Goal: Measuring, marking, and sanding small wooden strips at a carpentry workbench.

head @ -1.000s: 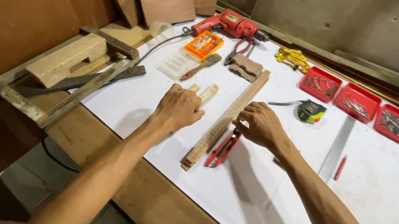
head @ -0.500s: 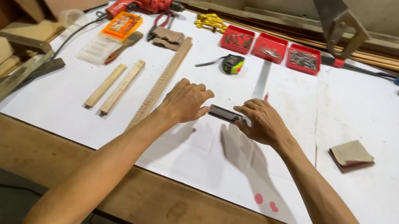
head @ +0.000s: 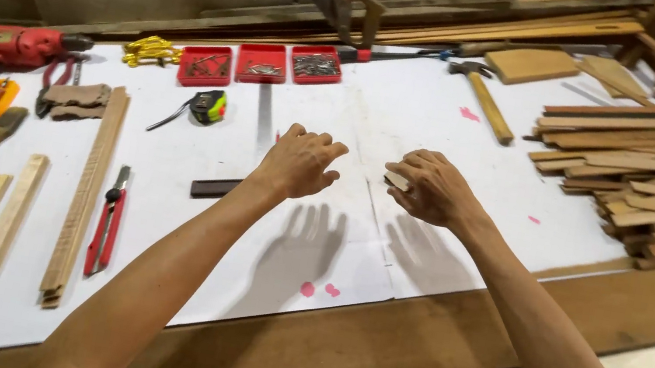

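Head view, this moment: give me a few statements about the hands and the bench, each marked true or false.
1. The right hand holds a small pale block. True.
2. The left hand grips the tape measure. False: it hovers with fingers spread, holding nothing; the tape measure lies apart.
3. Three red trays sit in a row. True.
4. The hammer lies beside the red drill. False: they lie at opposite ends of the white sheet.

The right hand (head: 433, 188) hides most of a pale block (head: 396, 180); its grip is unclear.
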